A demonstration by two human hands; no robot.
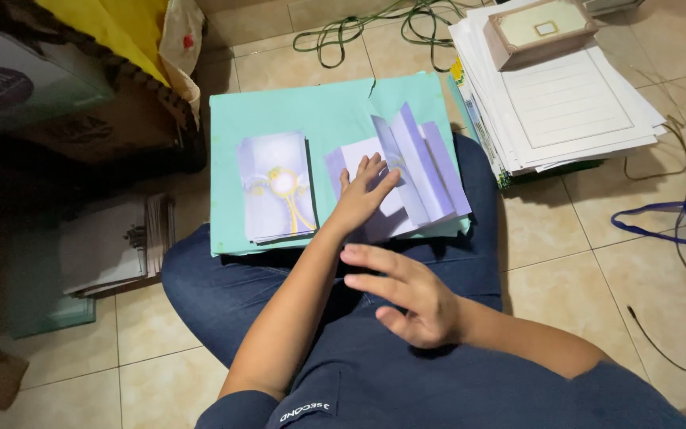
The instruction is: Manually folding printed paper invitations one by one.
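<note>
Left hand flat, fingers spread, pressing a lavender folded card lying on the teal board on the lap. Right hand hovers open, holding nothing. Finished stack sits left of the fingers; this card looks only part-folded.

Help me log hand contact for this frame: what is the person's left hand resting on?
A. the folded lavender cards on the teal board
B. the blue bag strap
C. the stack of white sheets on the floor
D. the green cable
A: the left hand lies flat on the folded lavender cards atop the teal board, while the right hand hovers over the lap.
</note>
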